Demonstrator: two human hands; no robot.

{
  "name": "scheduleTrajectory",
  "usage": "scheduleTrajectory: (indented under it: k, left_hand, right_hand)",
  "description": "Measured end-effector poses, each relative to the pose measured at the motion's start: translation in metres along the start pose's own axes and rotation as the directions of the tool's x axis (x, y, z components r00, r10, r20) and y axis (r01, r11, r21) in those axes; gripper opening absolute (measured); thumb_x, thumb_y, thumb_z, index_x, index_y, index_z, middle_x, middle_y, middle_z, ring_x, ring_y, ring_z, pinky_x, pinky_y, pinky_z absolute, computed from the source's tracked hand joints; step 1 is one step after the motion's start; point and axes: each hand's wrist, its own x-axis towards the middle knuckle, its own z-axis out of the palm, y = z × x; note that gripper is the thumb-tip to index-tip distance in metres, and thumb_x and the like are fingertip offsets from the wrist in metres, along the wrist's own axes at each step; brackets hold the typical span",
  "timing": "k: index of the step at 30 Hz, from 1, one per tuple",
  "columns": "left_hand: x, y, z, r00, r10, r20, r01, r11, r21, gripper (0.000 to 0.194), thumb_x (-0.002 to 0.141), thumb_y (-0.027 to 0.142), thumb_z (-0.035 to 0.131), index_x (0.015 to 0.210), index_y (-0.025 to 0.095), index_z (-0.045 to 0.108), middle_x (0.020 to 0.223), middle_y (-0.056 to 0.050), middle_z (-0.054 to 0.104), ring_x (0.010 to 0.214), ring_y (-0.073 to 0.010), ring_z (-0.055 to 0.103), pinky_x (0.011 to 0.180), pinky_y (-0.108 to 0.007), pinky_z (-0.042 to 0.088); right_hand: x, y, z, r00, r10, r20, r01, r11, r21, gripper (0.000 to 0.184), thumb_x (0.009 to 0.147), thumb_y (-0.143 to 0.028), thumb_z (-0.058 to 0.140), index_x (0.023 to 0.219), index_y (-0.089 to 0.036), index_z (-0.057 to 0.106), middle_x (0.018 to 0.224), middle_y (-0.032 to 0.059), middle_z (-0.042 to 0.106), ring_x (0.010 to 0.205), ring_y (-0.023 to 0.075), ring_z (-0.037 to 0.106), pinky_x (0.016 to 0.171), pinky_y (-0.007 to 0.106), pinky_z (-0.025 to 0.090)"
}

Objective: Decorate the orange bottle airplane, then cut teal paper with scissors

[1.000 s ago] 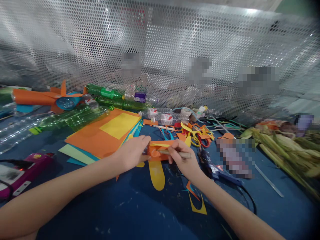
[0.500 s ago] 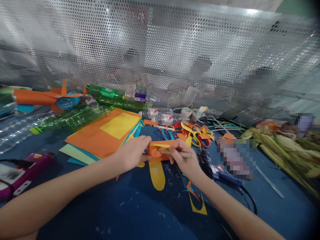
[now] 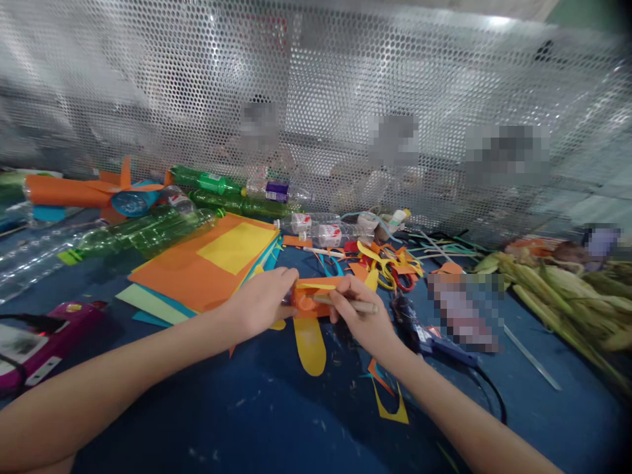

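My left hand (image 3: pixel 264 299) closes its fingers on the left end of an orange paper-covered piece (image 3: pixel 318 284). A clear, shiny part shows at that end; most of the piece's shape is hidden by my hands. Yellow rounded paper tabs (image 3: pixel 311 349) stick out around it, one pointing towards me. In my right hand (image 3: pixel 363 309) is a pale pen (image 3: pixel 364 307), pinched between thumb and fingers. Its front end points left at a round pale-edged spot on the orange surface; whether the tip touches cannot be made out.
Behind the hands lie paper sheets (image 3: pixel 178 276), plastic bottles (image 3: pixel 162 230), and scissors (image 3: pixel 402 278) among scraps. A blue glue gun (image 3: pixel 449 349) with a black cord is at right, near corn husks (image 3: pixel 557 283). A magenta power strip (image 3: pixel 64 342) lies left. A perforated metal screen (image 3: pixel 316 99) stands behind.
My right hand and the pen have shifted slightly to the left along the orange piece. My left hand keeps the same hold and place.
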Motion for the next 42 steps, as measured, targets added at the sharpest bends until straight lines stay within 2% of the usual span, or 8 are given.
scheduleTrajectory:
  k: [9,16,24,42]
  left_hand:
    - [0.0003,-0.0014,0.0023,1.0,0.014,-0.017,-0.014,1.0,0.006,0.027,0.079,0.03,0.064,0.09,0.018,0.043,0.086,-0.003,0.053,0.081,-0.0206,0.054,0.066,-0.03,0.039]
    - [0.0003,-0.0015,0.0017,1.0,0.007,-0.009,-0.007,1.0,-0.006,0.028,0.078,0.029,0.066,0.09,0.017,0.043,0.086,-0.002,0.053,0.081,-0.0199,0.054,0.066,-0.03,0.039]
    - [0.0006,0.0015,-0.0019,1.0,0.0,0.003,0.0,1.0,-0.007,0.026,0.078,0.028,0.065,0.088,0.017,0.044,0.086,-0.003,0.054,0.081,-0.0197,0.054,0.065,-0.029,0.038]
    - [0.0013,-0.0004,-0.0004,1.0,0.004,-0.003,-0.004,1.0,-0.003,0.025,0.079,0.028,0.064,0.089,0.018,0.043,0.086,-0.002,0.054,0.081,-0.0199,0.054,0.065,-0.029,0.039]
  right_hand:
    - [0.0017,-0.0007,0.0011,1.0,0.006,0.006,-0.006,1.0,0.014,0.019,0.086,-0.024,0.05,0.07,-0.023,0.04,0.05,-0.0073,0.053,0.047,0.011,0.054,0.052,0.023,0.038]
    - [0.0006,0.0009,-0.0004,1.0,0.0,-0.021,0.0,1.0,-0.017,0.02,0.086,-0.024,0.05,0.068,-0.023,0.04,0.046,-0.0075,0.052,0.044,0.0105,0.049,0.05,0.023,0.036]
    - [0.0003,0.0031,0.0005,1.0,-0.005,0.004,0.005,1.0,0.006,0.021,0.087,-0.024,0.05,0.069,-0.022,0.041,0.046,-0.0076,0.053,0.044,0.0102,0.049,0.052,0.023,0.037]
    - [0.0003,0.0038,0.0013,1.0,-0.01,0.019,0.009,0.999,0.039,0.021,0.087,-0.027,0.05,0.07,-0.023,0.039,0.049,-0.0071,0.053,0.046,0.0108,0.053,0.052,0.023,0.038]
